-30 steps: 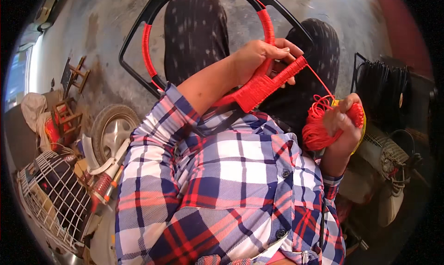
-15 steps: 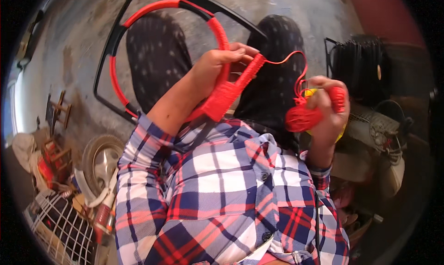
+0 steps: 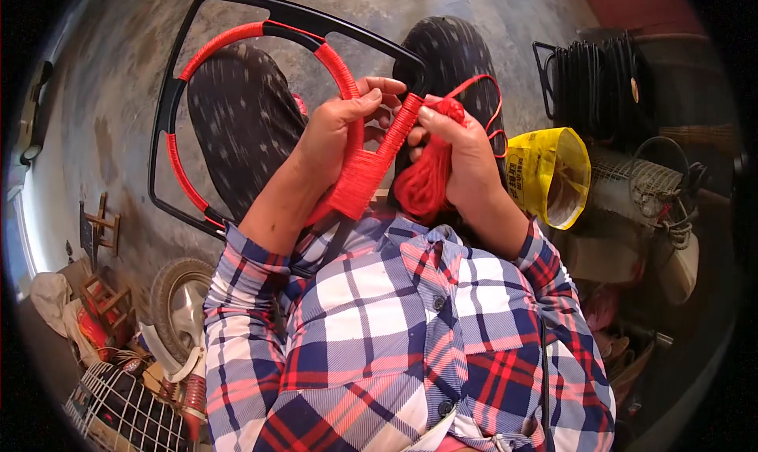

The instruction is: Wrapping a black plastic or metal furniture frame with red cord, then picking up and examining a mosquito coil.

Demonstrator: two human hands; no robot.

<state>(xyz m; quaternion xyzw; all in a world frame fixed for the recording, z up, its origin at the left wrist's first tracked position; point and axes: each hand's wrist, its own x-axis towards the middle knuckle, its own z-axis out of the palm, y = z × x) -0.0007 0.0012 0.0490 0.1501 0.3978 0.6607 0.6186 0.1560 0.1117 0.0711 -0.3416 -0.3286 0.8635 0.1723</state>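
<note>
Across my lap lies a black metal frame (image 3: 168, 89) with a ring inside it, partly wound with red cord (image 3: 338, 69). My left hand (image 3: 335, 124) is closed round the ring's wrapped side, with thumb and fingertips near a straight bar (image 3: 401, 124). Tight red coils cover that bar, leaving its dark upper end bare, and a broad red wrapped band (image 3: 359, 183) lies below. Closed at the bar's upper end, my right hand (image 3: 472, 152) holds a loose red hank of cord (image 3: 425, 183). A strand loops out over the right knee.
Right of my hand stands an open yellow bag (image 3: 541, 164). Black frames (image 3: 596, 89) are stacked beyond it, near a wire-mesh roll (image 3: 632, 176). To the left are a wheel (image 3: 180, 302), small wooden stools (image 3: 103, 227) and a white wire rack (image 3: 126, 408).
My right hand has brought the red hank leftward, up against the wrapped bar. The yellow bag behind it is now uncovered. The frame has shifted slightly left.
</note>
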